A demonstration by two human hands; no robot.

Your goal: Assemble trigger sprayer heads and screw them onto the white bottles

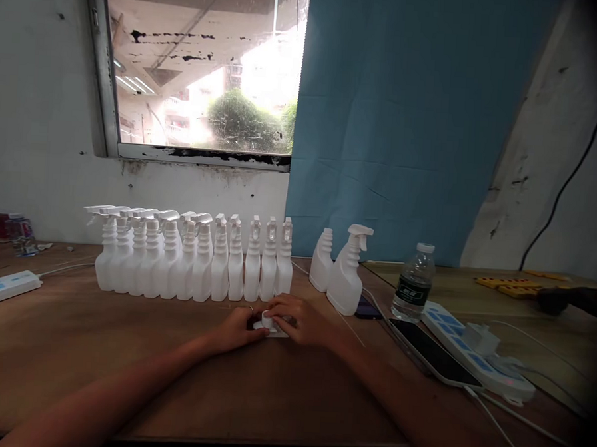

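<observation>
Part (267, 321), white, sits between left fingers (253, 336) and right fingers (286, 303).

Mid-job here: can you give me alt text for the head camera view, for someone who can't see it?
The left hand and right hand hold a small white piece at a brown table. Beyond stands a row of white spray bottles; to its right, a bottle without a trigger top and one with.

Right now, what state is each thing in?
Left hand, gripping white piece
Right hand, gripping it
Row of bottles, upright
Bare-necked bottle, upright
Spray bottle, upright, sprayer fitted
Water bottle, upright, capped
White-edged phone, face up, dark
Right power strip, adapter plugged in
Left power strip, corded
</observation>
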